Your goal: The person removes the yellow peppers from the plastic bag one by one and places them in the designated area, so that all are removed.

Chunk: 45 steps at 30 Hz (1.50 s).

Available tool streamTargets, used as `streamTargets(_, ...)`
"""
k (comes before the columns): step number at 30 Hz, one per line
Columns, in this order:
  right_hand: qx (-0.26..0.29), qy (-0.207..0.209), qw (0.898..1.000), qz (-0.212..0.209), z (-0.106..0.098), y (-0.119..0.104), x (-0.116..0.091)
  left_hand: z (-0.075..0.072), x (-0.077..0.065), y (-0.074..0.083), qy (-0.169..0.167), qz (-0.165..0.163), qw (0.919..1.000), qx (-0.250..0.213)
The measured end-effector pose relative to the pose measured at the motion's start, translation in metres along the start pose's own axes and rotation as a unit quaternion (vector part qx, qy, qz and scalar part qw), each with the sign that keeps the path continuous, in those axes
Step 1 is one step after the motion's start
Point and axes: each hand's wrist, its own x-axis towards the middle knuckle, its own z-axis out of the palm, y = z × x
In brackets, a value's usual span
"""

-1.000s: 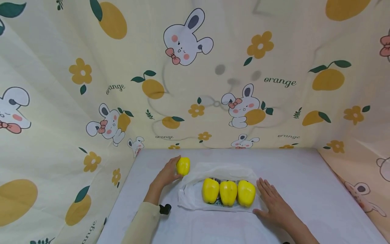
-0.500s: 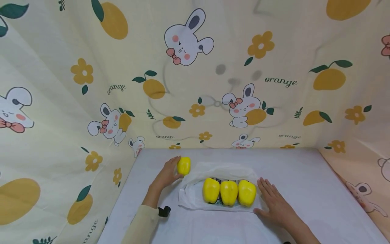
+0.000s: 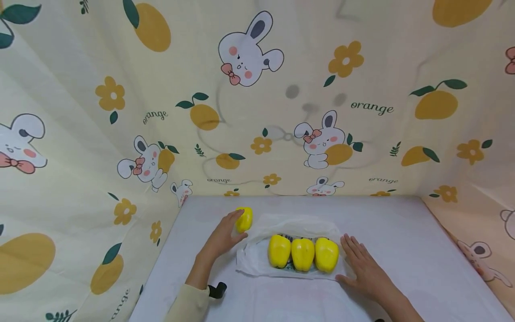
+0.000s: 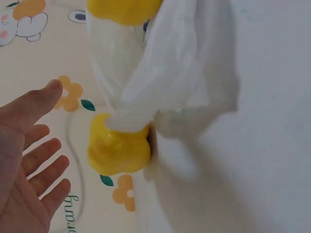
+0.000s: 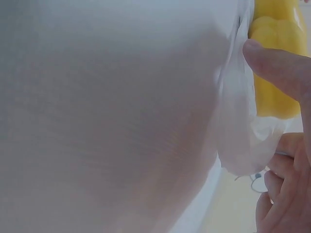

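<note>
A single yellow bell pepper [image 3: 246, 220] stands on the table just beyond the left end of a white plastic bag [image 3: 250, 264]. My left hand [image 3: 220, 237] is beside it, thumb and fingers spread; the left wrist view shows a gap between these fingers [image 4: 51, 165] and the pepper [image 4: 119, 153]. On the flattened bag, three more yellow bell peppers sit in a row: a left one [image 3: 279, 251], a middle one [image 3: 303, 254] and a right one [image 3: 327, 255]. Fingers extended, my right hand [image 3: 364, 270] lies at the bag's right end, its thumb by the bag's edge in the right wrist view.
The white table [image 3: 306, 299] reaches back to a printed cloth backdrop [image 3: 257, 103] with rabbits and oranges, which also hangs along both sides. A small black device [image 3: 217, 290] is strapped at the left wrist.
The left hand has let go of the single pepper, its thumb and fingers spreading away from it. That pepper stays in place. The right hand and the row of three look unchanged.
</note>
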Motion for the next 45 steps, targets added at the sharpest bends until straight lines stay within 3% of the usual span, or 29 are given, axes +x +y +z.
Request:
streamTargets(8, 0.008, -0.008, 1.000, 0.005, 0.000, -0.001, -0.001, 0.005, -0.013, 0.020, -0.005, 0.019, 0.9998, -0.006)
streamTargets(16, 0.007, -0.006, 1.000, 0.006, 0.003, -0.001, -0.001, 0.024, -0.021, 0.029, -0.021, 0.048, 0.9985, -0.013)
streamTargets(20, 0.010, -0.003, 1.000, 0.003, 0.004, 0.000, -0.002, 0.033, -0.023, 0.035, -0.038, 0.055, 0.9978, 0.000)
streamTargets(26, 0.013, -0.004, 1.000, -0.001, 0.004, 0.000, -0.003, 0.042, -0.023, 0.043, -0.044, 0.095, 0.9944, 0.013)
streamTargets(37, 0.006, -0.006, 1.000, -0.007, 0.004, 0.001, -0.002, 0.057, -0.022, 0.058, -0.066, 0.088, 0.9926, 0.050)
streamTargets(45, 0.006, -0.002, 1.000, -0.009, 0.005, 0.000, -0.001, 0.060, -0.018, 0.067, -0.069, 0.104, 0.9870, 0.101)
